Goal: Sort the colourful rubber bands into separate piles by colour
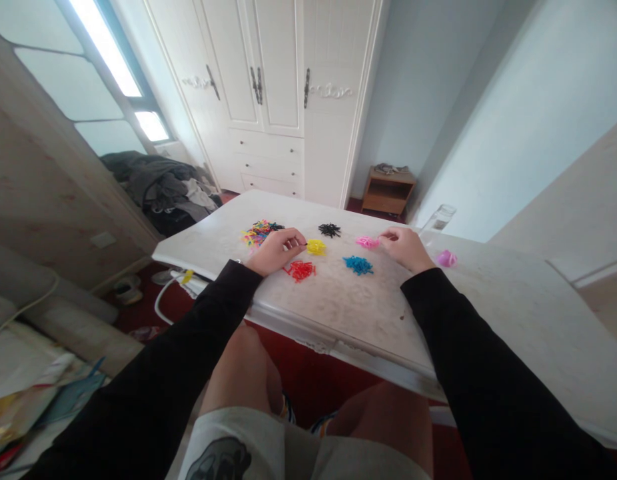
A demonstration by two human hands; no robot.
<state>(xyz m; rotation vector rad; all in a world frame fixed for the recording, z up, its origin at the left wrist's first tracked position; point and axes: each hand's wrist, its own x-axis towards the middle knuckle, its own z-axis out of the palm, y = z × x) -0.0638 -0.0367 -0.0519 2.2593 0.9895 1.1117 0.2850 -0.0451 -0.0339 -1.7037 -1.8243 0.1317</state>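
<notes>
My left hand [280,251] hovers between the mixed-colour pile [258,232] and a pile of small yellow pieces [316,247], its thumb and finger pinched on a small black piece [304,245]. Below it lies a red pile [301,270]. At the right edge of the pink pile [367,243], my right hand [404,248] has its fingertips pinched together; what is in them, if anything, is hidden. A blue pile [358,265] lies between the hands, nearer to me, and a black pile [330,230] farther back. The pieces look like thin little strips, too small to name exactly.
On the white table [338,307], a clear glass bottle [438,219] and a pinkish-purple object [446,259] are to the right of my right hand. Behind stand a white wardrobe [273,67] and a small wooden nightstand [388,190]. Dark clothes [158,190] are heaped at the left.
</notes>
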